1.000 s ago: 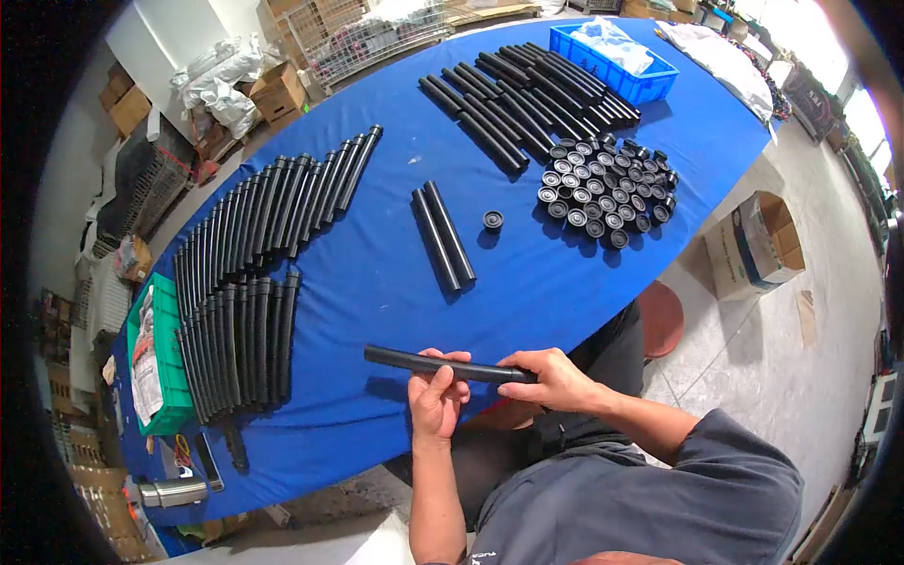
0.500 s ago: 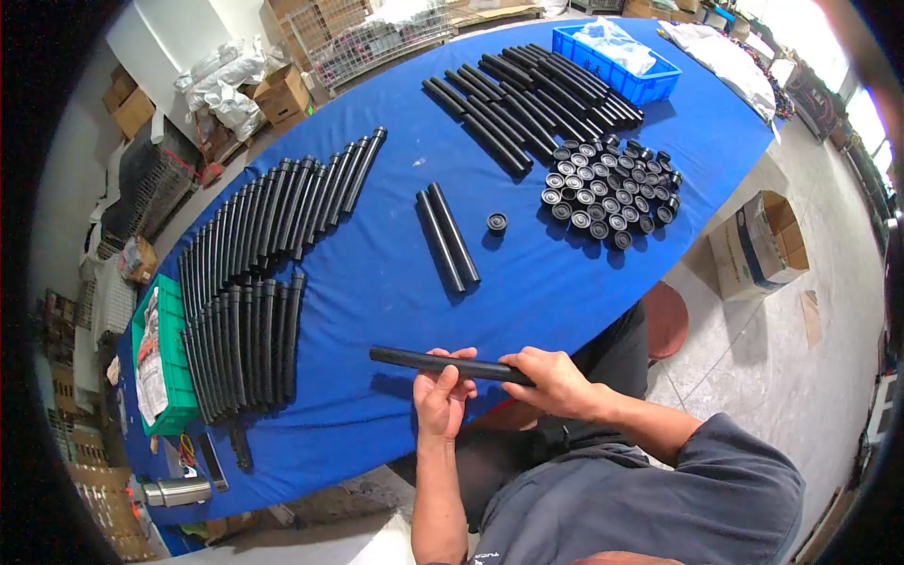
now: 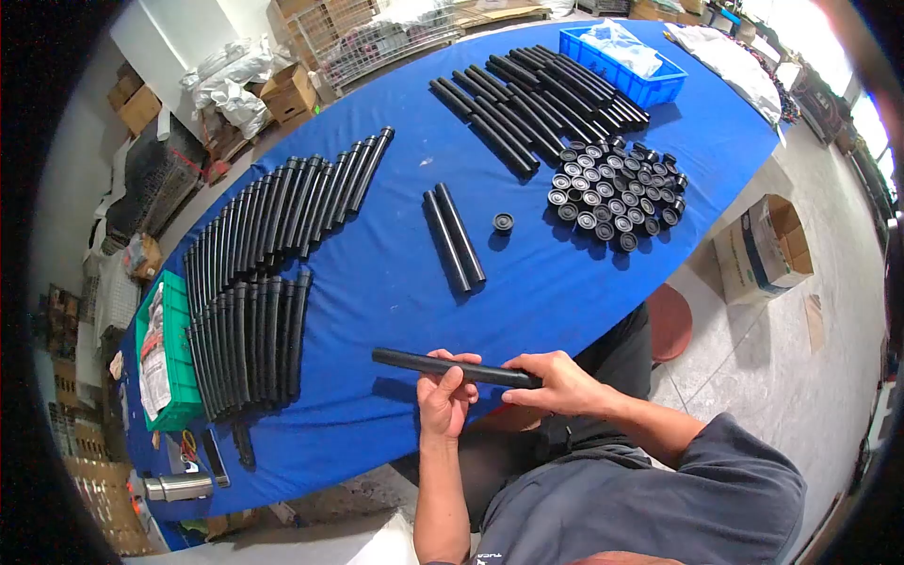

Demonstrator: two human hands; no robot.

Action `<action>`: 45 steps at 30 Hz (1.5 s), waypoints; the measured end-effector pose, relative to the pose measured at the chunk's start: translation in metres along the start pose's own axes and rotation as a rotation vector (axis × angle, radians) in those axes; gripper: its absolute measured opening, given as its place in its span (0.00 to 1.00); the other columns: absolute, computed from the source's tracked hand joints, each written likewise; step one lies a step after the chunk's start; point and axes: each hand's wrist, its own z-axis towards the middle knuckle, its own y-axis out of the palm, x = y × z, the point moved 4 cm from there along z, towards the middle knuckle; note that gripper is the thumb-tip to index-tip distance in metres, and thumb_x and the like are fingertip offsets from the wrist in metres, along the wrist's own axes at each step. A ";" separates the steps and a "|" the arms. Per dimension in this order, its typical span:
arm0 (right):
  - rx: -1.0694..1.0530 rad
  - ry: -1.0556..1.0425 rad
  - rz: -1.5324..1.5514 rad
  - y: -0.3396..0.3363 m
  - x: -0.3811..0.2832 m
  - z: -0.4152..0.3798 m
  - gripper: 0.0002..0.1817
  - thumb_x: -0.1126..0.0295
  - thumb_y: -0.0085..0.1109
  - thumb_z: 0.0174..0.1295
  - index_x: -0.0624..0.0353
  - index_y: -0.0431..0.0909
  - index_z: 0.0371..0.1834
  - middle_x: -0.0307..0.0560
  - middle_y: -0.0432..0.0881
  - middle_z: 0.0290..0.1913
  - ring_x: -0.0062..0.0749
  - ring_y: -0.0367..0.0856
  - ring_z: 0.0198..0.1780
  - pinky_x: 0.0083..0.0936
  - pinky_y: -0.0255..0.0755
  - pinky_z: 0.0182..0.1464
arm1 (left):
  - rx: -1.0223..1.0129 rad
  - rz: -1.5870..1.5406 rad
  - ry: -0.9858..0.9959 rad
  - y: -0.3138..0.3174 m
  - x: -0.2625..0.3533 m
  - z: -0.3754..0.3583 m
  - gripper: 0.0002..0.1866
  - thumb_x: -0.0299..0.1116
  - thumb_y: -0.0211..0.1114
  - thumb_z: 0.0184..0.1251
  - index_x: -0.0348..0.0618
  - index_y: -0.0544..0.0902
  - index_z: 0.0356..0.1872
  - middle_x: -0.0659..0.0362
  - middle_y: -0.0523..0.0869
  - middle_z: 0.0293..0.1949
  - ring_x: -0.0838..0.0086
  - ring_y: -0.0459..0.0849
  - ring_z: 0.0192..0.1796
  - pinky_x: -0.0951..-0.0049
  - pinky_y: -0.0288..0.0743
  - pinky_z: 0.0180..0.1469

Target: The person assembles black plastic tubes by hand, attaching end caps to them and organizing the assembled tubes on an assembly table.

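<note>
Above the front edge of the blue-covered table, a black tube lies nearly level across both of my hands. My left hand is closed around its middle, with the thumb on the near side. Its right end is wrapped by my right hand, which hides whatever is at that end. Beyond my hands, two loose black tubes lie side by side on the cloth. A single round black cap rests to their right.
Capped black tubes lie in rows on the left, beside a green crate. Farther back are plain tubes, a cluster of caps and a blue crate. A steel cup lies near the left edge; a carton stands on the floor.
The whole view has shifted slightly. Both hands keep their hold on the tube, and the things on the table stay as they were.
</note>
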 end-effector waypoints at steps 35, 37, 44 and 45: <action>-0.281 0.198 0.234 -0.050 0.008 0.027 0.24 0.55 0.70 0.65 0.65 0.85 0.54 0.41 0.82 0.27 0.21 0.80 0.28 0.23 0.72 0.30 | -0.384 2.092 0.792 0.065 0.068 -0.003 0.21 0.27 0.72 0.60 0.51 0.87 0.56 0.59 0.86 0.45 0.64 0.86 0.46 0.57 0.78 0.54; -0.224 0.125 0.267 -0.060 0.003 0.035 0.28 0.53 0.71 0.64 0.66 0.83 0.57 0.43 0.83 0.29 0.22 0.83 0.30 0.24 0.75 0.31 | -0.332 2.089 0.814 0.065 0.078 0.002 0.22 0.28 0.73 0.58 0.49 0.86 0.56 0.57 0.85 0.45 0.62 0.86 0.45 0.58 0.79 0.51; 0.253 -0.282 -0.341 -0.106 0.079 0.084 0.10 0.67 0.66 0.69 0.64 0.84 0.37 0.53 0.81 0.27 0.44 0.80 0.26 0.34 0.73 0.30 | 0.195 2.014 0.789 0.031 0.186 0.088 0.20 0.32 0.71 0.64 0.39 0.82 0.56 0.46 0.85 0.47 0.49 0.84 0.50 0.53 0.78 0.52; 0.271 -0.274 -0.317 -0.107 0.079 0.086 0.09 0.68 0.66 0.68 0.64 0.84 0.37 0.52 0.81 0.27 0.44 0.81 0.26 0.34 0.73 0.30 | 0.248 2.046 0.877 0.017 0.204 0.110 0.19 0.34 0.71 0.65 0.40 0.81 0.55 0.46 0.85 0.48 0.49 0.84 0.52 0.53 0.78 0.54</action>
